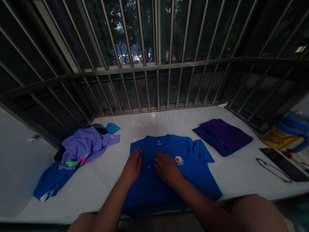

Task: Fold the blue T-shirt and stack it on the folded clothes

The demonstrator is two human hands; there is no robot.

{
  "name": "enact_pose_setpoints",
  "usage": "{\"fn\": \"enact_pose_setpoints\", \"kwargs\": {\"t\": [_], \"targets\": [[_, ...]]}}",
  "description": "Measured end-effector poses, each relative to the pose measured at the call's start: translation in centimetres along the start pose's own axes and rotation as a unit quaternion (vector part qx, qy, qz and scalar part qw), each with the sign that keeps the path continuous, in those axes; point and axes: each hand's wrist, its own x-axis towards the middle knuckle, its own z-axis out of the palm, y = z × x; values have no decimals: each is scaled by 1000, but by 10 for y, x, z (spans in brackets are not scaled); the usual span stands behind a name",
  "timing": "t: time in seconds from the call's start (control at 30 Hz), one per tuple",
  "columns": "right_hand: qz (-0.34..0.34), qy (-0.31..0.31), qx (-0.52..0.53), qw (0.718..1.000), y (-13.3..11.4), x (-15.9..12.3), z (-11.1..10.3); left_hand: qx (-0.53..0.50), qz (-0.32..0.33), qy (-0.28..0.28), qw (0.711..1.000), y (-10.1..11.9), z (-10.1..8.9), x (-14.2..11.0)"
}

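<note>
A blue T-shirt (191, 170) with a small round badge lies spread flat, front up, on the white surface (238, 173) before me. My left hand (133, 166) rests flat on its chest at the left, fingers stretched toward the collar. My right hand (167, 167) lies flat on the shirt's middle, just left of the badge, fingers apart. Neither hand holds anything.
A heap of purple and blue clothes (79, 151) lies at the left. Folded purple and blue garments (222, 135) sit at the right. Farther right are a dark phone (284, 164), a cord loop (272, 168), a yellow item (278, 137) and blue rings (298, 127). Metal window bars (144, 59) stand behind.
</note>
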Motion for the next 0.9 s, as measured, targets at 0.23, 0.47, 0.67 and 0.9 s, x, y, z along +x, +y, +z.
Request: {"fn": "enact_pose_setpoints", "kwargs": {"t": [0.23, 0.47, 0.67, 0.9], "targets": [[383, 127, -143, 904, 142, -37, -77, 171, -86, -84, 978, -9, 25, 37], [373, 97, -91, 918, 170, -42, -71, 167, -130, -105, 972, -12, 12, 35], [315, 112, -61, 940, 151, -38, -75, 77, -232, -64, 968, 23, 2, 73], [-26, -62, -18, 998, 107, -73, -89, -112, -198, -198, 954, 124, 81, 131]]}}
